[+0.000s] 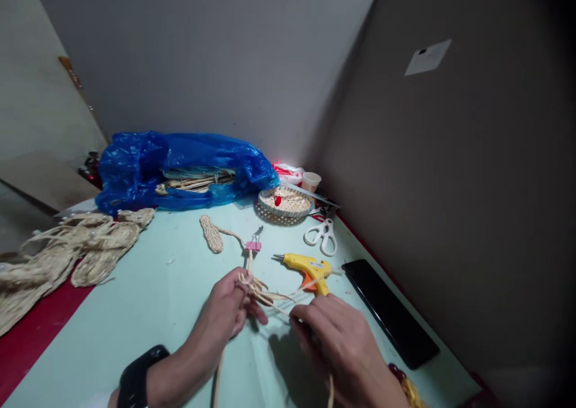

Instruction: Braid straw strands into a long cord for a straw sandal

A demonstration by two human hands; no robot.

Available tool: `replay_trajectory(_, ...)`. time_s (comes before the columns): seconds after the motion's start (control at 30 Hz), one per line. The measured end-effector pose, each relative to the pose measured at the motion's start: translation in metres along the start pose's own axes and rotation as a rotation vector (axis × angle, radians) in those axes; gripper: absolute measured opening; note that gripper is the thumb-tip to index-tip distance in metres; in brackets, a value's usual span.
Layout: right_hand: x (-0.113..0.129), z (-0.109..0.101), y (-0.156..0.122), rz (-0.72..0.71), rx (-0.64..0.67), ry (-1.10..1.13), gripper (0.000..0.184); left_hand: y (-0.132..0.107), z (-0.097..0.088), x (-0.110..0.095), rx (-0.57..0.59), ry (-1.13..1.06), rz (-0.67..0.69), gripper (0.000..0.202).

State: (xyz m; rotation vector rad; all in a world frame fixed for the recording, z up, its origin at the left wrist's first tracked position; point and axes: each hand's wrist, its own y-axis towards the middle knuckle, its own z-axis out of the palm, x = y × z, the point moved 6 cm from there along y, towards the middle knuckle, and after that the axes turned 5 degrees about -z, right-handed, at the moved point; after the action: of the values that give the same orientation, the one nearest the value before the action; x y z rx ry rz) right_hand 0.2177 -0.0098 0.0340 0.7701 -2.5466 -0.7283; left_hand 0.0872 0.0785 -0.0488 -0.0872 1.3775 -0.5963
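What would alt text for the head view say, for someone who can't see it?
The left hand pinches pale strands near a pink clip; the right hand holds some off to the side. Beyond lie a glue gun, scissors and basket, with a phone at right and blue bag back left.

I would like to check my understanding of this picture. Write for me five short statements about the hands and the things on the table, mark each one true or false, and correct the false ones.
1. The left hand and the right hand both hold pale strands. True.
2. A yellow glue gun lies near a black phone. True.
3. The phone lies on top of the glue gun. False: the phone lies directly on the pale green table.
4. A pink clip is farther from the person than the left hand. True.
5. The right hand holds the glue gun. False: it holds strands; the glue gun lies on the table.
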Motion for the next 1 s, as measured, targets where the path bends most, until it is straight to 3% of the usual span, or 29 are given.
replay_trajectory(0.17,0.013,0.038,-0.008,0.052,0.23,-0.109,0.016,-0.008,-0.004,-0.003,-0.086,-0.034,0.042,0.029)
replay_trajectory(0.33,0.027,0.055,-0.005,-0.025,0.442,-0.218,0.028,-0.009,-0.005,0.002,-0.13,-0.057,0.026,0.026)
replay_trajectory(0.5,0.044,0.07,-0.007,-0.097,0.564,-0.189,0.027,-0.008,-0.007,0.003,-0.211,-0.069,0.064,0.024)
replay_trajectory(0.63,0.047,0.076,-0.012,-0.045,0.624,-0.139,0.019,-0.009,-0.007,0.0,-0.218,-0.067,0.095,0.024)
replay_trajectory(0.83,0.046,0.078,-0.011,0.072,0.614,-0.051,0.005,-0.011,-0.004,0.001,-0.177,-0.011,0.092,0.026)
replay_trajectory(1.0,0.044,0.071,0.001,0.275,0.805,0.17,0.005,-0.011,-0.003,0.002,-0.209,-0.055,0.06,0.024)
